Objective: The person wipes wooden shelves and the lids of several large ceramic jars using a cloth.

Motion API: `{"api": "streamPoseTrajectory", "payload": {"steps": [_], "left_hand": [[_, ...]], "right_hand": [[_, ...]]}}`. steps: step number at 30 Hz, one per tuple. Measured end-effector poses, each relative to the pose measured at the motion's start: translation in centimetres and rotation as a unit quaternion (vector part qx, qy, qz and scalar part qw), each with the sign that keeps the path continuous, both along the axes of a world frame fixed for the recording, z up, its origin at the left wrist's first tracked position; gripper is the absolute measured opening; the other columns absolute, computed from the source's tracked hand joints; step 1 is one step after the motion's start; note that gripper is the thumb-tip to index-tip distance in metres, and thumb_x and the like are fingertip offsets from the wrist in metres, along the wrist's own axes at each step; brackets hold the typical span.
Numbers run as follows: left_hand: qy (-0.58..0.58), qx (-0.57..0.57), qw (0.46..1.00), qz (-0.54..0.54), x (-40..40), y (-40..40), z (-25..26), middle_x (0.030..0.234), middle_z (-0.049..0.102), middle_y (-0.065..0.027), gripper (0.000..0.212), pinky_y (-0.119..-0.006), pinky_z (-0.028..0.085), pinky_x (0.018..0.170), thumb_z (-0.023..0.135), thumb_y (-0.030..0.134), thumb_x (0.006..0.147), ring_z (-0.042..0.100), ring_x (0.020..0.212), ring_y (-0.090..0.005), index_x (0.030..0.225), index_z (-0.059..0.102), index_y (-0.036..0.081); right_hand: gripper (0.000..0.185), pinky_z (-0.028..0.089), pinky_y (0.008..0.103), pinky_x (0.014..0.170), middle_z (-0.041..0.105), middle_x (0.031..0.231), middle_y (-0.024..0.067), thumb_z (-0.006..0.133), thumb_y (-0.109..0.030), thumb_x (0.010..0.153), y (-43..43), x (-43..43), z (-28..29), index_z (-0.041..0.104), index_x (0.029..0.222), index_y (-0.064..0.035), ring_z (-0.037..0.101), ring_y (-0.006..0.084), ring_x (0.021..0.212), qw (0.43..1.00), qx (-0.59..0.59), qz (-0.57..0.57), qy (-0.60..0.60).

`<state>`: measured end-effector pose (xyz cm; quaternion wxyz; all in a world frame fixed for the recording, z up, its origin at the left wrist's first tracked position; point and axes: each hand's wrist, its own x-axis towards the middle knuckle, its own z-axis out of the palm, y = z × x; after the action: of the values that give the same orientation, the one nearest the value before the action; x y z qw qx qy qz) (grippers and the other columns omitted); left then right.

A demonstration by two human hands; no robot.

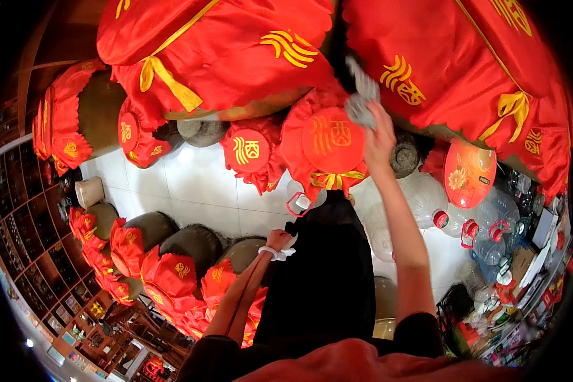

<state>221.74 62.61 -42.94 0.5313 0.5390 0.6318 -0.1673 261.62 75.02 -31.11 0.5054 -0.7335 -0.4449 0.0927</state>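
Observation:
My right hand (381,136) grips a crumpled grey cloth (363,102), held between two big jars near the upper middle. Below and left of it stands a smaller jar with a red satin cover (333,138), tied with a yellow ribbon and printed with a yellow character. A large red jar cover (229,52) rises at upper left and another red cover (439,62) at upper right, both with yellow ribbons. My left hand (279,240) hangs low by my dark clothing, fingers curled, a white band (281,254) around its wrist. Whether it holds anything is unclear.
Several clear plastic bottles (422,198) stand on the white tiled floor (196,186) at right, beside an orange-red round box (470,174). More red-covered jars (172,272) line the lower left. Dark wooden shelving (28,210) runs along the left. Clutter crowds the lower right.

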Motion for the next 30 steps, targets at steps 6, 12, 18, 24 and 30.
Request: {"api": "streamPoseTrajectory", "payload": {"steps": [6, 12, 18, 24, 30], "left_hand": [[0.042, 0.001, 0.999, -0.006, 1.8, 1.0, 4.3, 0.073, 0.062, -0.0161, 0.027, -0.035, 0.047, 0.066, 0.061, 0.027, 0.064, 0.061, 0.07, -0.0271, 0.079, 0.065, 0.004], [-0.017, 0.048, 0.999, 0.004, -1.8, -0.6, 3.9, 0.074, 0.063, -0.0127, 0.026, -0.032, 0.047, 0.065, 0.06, 0.024, 0.066, 0.061, 0.07, -0.0209, 0.079, 0.064, 0.002], [-0.024, 0.066, 0.997, 0.023, -1.9, 2.4, 1.8, 0.071, 0.063, -0.0119, 0.031, -0.029, 0.046, 0.059, 0.064, 0.024, 0.066, 0.058, 0.062, -0.0146, 0.085, 0.062, 0.0], [-0.029, 0.079, 0.996, 0.04, 4.8, 9.9, -5.9, 0.096, 0.058, -0.0188, 0.09, -0.036, 0.044, 0.079, 0.074, 0.037, 0.052, 0.056, 0.092, -0.0302, 0.123, 0.033, -0.001], [-0.03, 0.332, 0.943, -0.012, 14.9, 14.9, -0.8, 0.106, 0.048, -0.0244, 0.066, -0.035, 0.047, 0.071, 0.063, 0.025, 0.071, 0.056, 0.083, -0.0332, 0.123, 0.03, 0.002]], "right_hand": [[0.027, 0.043, 0.0357, 0.074, 0.059, 0.091, 0.014, 0.054, -0.012, 0.065, -2.6, -21.6, -17.5, 0.059, 0.091, -0.0057, 0.056, 0.0264, 0.085, 0.761, -0.389, 0.474, 0.215], [0.032, 0.046, 0.0352, 0.07, 0.06, 0.086, 0.0133, 0.054, -0.016, 0.072, -12.4, -20.5, -12.0, 0.056, 0.104, -0.0111, 0.058, 0.026, 0.08, 0.801, -0.379, 0.319, 0.336], [0.038, 0.046, 0.0385, 0.067, 0.059, 0.082, 0.0215, 0.048, -0.023, 0.068, -20.5, 1.3, -10.9, 0.054, 0.1, -0.0025, 0.058, 0.0325, 0.076, 0.862, -0.503, 0.009, 0.063], [0.033, 0.045, 0.0409, 0.068, 0.058, 0.083, 0.0222, 0.047, -0.02, 0.067, -28.7, 5.3, -9.1, 0.056, 0.096, -0.0071, 0.057, 0.0364, 0.076, 0.816, -0.573, -0.032, 0.064], [0.044, 0.043, 0.0333, 0.064, 0.058, 0.075, 0.0163, 0.057, -0.028, 0.073, -22.1, -1.4, -12.7, 0.049, 0.106, 0.0008, 0.056, 0.024, 0.068, 0.915, -0.337, -0.077, 0.208]]}}
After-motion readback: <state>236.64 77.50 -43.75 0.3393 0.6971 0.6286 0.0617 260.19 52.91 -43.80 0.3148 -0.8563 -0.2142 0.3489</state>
